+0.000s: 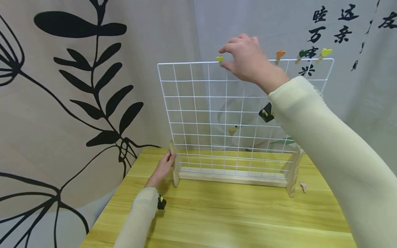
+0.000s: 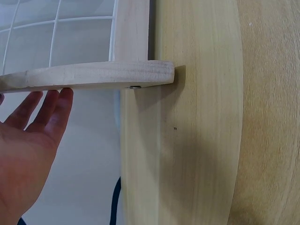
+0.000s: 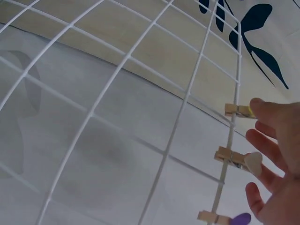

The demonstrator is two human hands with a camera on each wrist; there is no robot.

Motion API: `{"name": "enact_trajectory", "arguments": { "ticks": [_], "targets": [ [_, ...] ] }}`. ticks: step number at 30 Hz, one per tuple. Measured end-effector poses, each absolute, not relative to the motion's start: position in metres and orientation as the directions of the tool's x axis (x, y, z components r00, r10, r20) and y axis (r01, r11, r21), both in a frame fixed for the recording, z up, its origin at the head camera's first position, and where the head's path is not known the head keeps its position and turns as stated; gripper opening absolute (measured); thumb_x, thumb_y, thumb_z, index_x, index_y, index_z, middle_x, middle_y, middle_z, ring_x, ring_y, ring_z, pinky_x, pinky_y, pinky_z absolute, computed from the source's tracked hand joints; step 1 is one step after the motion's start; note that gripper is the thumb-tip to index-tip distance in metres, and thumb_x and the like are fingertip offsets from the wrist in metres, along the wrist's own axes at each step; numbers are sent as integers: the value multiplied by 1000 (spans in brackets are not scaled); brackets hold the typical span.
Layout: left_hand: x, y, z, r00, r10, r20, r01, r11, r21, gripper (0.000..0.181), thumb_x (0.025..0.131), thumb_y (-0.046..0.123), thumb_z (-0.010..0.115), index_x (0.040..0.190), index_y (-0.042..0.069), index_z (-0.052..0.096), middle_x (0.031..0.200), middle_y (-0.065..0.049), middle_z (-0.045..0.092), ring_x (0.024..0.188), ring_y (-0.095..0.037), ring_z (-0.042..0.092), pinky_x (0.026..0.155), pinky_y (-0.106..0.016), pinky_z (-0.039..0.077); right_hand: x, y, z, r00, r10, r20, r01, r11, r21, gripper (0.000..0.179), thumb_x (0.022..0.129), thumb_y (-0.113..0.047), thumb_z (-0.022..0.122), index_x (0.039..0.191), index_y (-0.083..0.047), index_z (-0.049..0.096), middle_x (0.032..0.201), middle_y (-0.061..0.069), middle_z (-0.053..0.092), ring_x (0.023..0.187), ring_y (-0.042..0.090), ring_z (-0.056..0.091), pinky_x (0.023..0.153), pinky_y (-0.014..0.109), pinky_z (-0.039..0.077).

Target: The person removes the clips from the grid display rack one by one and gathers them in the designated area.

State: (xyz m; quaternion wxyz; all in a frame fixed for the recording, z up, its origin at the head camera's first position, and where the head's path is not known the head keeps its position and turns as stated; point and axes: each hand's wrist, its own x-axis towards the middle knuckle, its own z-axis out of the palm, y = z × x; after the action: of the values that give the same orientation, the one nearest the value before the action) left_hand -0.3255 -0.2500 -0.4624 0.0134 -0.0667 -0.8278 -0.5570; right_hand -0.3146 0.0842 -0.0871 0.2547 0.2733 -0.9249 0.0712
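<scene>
The grid (image 1: 209, 96) stands on the table (image 1: 217, 213), in front of a curtain (image 1: 152, 44). At the grid's left end, the left hand (image 1: 162, 168) is against the outer side of the left foot (image 1: 175, 170). Along the grid's top edge, left of its middle, sits one clip (image 1: 220, 59), next to the right hand (image 1: 246, 58); two more clips (image 3: 232, 158) follow rightward, then three further clips (image 1: 302, 54) toward the grid's right end. Right of the grid, just beside its right foot (image 1: 293, 177), a loose clip (image 1: 303, 186) lies on the table.
</scene>
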Motion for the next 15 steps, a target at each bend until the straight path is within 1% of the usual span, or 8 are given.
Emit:
{"name": "enact_trajectory", "arguments": {
  "ticks": [3, 10, 15],
  "targets": [
    [-326, -251, -463, -989, 101, 103, 134, 371, 919, 63, 100, 47, 36, 152, 16, 20, 137, -21, 46, 121, -34, 48, 102, -46, 39, -317, 80, -88, -729, -461, 505, -539, 843, -8, 36, 96, -25, 57, 129, -10, 59, 134, 9, 53, 127, 31, 37, 98, 54, 26],
    [-326, -250, -462, -991, 94, 94, 123, 379, 917, 62, 100, 47, 36, 152, 17, 21, 137, -21, 47, 120, -34, 49, 101, -47, 40, -322, 79, -91, -720, -444, 533, -560, 825, -69, 28, 98, -23, 55, 120, -9, 65, 125, 6, 59, 121, 28, 42, 100, 51, 25],
    [-326, -250, -462, -991, 104, 88, 122, 385, 915, 63, 101, 46, 34, 153, 16, 16, 141, -23, 41, 124, -37, 45, 103, -48, 36, -324, 79, -91, -726, -423, 541, -561, 820, -111, 25, 98, -23, 54, 112, -8, 69, 121, 5, 63, 121, 27, 44, 102, 50, 24]
  ]
}}
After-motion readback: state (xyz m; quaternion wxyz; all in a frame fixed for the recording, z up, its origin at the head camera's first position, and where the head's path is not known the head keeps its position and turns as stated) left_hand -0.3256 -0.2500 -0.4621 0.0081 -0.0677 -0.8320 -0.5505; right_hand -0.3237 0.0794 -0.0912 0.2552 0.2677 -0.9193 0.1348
